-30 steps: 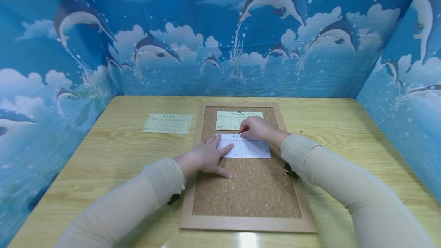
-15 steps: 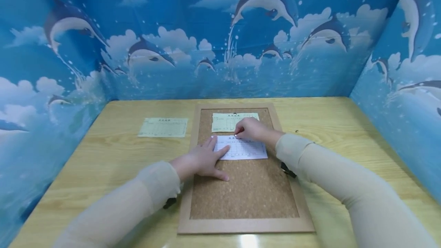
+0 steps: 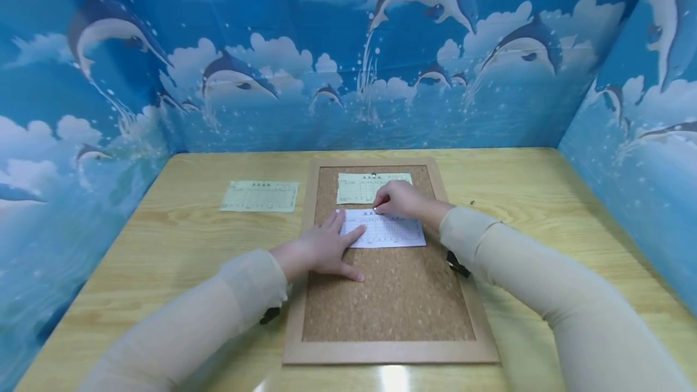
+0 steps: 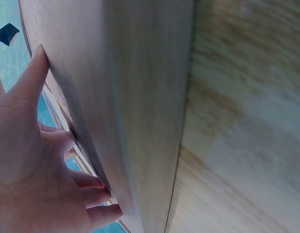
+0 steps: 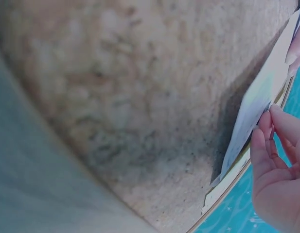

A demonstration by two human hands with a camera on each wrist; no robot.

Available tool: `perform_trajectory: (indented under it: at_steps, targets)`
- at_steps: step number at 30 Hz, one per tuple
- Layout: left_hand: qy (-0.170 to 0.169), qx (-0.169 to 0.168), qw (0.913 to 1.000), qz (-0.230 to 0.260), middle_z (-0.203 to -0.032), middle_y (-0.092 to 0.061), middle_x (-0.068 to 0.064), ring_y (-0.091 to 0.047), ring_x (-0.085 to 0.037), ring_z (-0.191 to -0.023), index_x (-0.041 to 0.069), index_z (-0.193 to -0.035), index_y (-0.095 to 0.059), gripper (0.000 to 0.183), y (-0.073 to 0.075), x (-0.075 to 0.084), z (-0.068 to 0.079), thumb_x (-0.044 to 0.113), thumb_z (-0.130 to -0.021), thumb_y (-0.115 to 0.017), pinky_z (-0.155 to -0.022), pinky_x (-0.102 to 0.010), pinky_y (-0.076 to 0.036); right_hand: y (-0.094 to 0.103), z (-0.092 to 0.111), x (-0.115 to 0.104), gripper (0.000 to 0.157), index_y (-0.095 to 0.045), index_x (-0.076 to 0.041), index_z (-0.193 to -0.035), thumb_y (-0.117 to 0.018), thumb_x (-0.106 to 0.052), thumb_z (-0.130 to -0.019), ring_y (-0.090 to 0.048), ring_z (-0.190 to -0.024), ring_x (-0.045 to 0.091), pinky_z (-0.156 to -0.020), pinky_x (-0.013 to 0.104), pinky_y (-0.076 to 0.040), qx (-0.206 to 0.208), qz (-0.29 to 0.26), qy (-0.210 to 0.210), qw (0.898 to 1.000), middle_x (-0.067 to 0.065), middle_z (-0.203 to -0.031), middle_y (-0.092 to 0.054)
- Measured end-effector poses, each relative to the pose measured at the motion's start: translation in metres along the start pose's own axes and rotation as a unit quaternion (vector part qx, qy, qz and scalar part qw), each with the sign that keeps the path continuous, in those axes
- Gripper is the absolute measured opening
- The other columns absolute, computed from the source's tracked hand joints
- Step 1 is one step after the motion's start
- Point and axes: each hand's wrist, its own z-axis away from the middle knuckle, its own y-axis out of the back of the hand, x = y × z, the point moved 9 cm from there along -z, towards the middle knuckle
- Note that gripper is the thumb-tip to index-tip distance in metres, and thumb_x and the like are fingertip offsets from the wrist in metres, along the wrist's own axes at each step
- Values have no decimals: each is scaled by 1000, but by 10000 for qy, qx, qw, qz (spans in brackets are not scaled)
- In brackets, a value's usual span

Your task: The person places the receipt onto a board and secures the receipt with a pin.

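A white printed slip lies on the framed corkboard. My left hand, fingers spread and fairly straight, presses the slip's left side; its thumb rests on the cork. At the slip's top edge my right hand pinches a small push pin between thumb and index finger. In the right wrist view those fingertips meet at the paper's edge and mostly hide the pin. Just above, a pale green slip is fixed by a silver pin at its top middle, partly covered by my right hand.
Another pale green slip lies on the wooden table left of the board. A tiny dark object sits right of the board. A blue dolphin-print curtain encloses the back and sides.
The head view has shifted slightly. Both hands stay at the white slip, the left pressing and the right pinching the push pin at its top edge.
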Motion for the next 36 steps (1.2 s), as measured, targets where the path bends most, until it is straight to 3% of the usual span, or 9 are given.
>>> perform_trajectory:
  at_steps: [36]
  targets:
    - [26,-79,10000,-8,-153,9,-20,4,-35,-140,34,-150,-11,100,3,0,0,78,-70,-51,-108,-51,-20,-3,-2,12,6,-73,-9,-88,-67,-11,-86,-59,-82,14,-77,32,-49,-201,-510,-306,9980,1,-87,-68]
